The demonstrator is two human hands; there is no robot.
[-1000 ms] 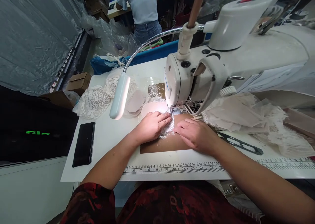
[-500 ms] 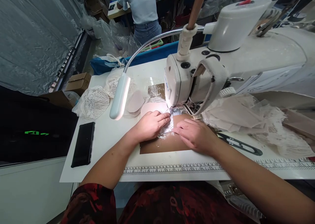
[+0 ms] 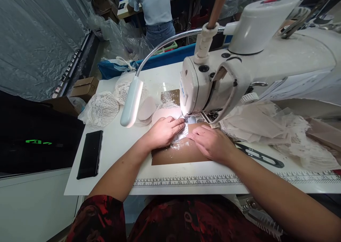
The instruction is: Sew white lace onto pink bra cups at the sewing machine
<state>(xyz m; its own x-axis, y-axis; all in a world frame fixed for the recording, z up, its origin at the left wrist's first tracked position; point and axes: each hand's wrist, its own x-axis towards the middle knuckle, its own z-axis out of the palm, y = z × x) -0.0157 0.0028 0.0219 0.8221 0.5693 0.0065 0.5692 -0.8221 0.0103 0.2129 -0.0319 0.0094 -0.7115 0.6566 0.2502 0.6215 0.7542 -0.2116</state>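
Under the head of a white sewing machine (image 3: 194,82) lies a piece of white lace fabric (image 3: 182,135), brightly lit near the needle. My left hand (image 3: 165,131) rests flat on the lace, its fingers stretched towards the presser foot. The needle area is partly hidden by the fingers and the machine head. At the lace's near right edge, my right hand (image 3: 210,142) pinches the fabric between thumb and forefinger, the other fingers curled over a brown sheet (image 3: 176,156) on the table. Pale cup-shaped pieces (image 3: 163,115) lie just beyond my left hand.
A lamp (image 3: 131,102) on a bendable neck hangs left of the machine. Lace pieces (image 3: 102,109) and a phone (image 3: 90,154) lie left; a fabric pile (image 3: 255,126) and thread snips (image 3: 259,155) lie right. A printed ruler (image 3: 183,181) runs along the front edge. Beyond, a person (image 3: 157,7) works.
The fingertips of my right hand have shifted slightly forward, towards the machine, along with the lace edge. My left hand keeps nearly the same place. The whole view has tilted a little.
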